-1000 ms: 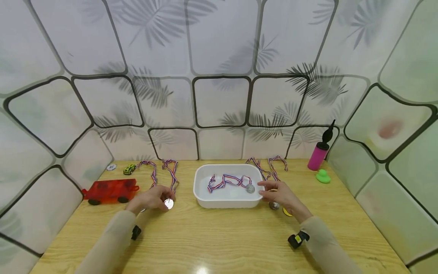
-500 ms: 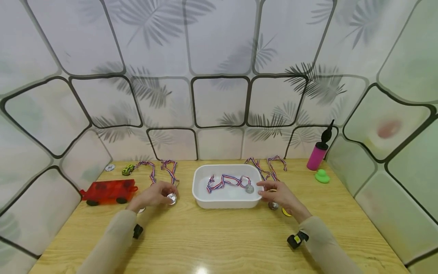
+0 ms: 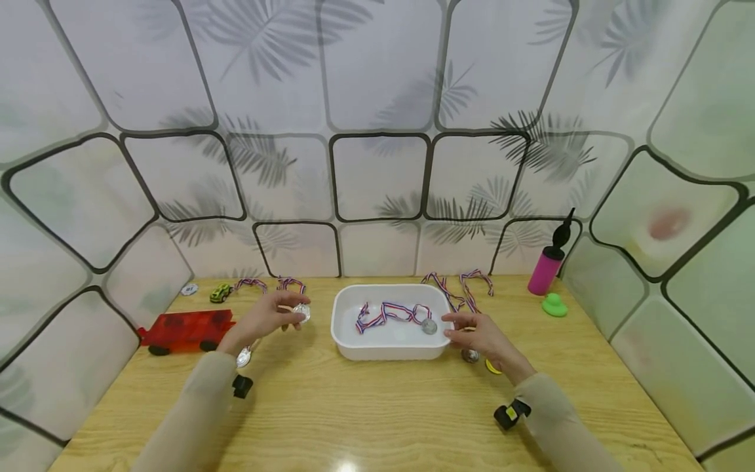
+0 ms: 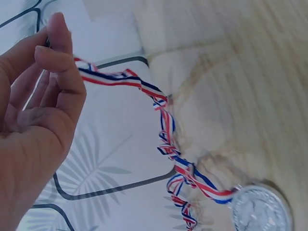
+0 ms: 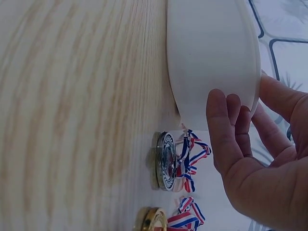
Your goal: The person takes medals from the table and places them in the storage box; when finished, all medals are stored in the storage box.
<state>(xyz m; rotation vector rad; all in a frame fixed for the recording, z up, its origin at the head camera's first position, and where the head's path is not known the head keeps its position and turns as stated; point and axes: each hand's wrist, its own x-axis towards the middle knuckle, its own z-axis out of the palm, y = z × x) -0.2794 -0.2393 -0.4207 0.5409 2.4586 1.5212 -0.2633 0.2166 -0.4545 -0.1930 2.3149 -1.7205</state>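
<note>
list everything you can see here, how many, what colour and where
tub: 1, white, table centre
silver medals: 4, silver, one in the tub, two at left (one held), one just right of the tub
gold medal: 1, gold, right of the tub
ribbons: count unclear, red-white-blue, in the tub and on both sides
disc: 1, whitish, back left
car: 1, yellow-green, back left
wagon: 1, red, left
pump: 1, pink and black, back right
toy: 1, green, right
table: 1, light wood, below everything
sleeves: 2, beige, forearms
left grip: 1, bare, left of the tub
right grip: 1, bare, tub's right end
</note>
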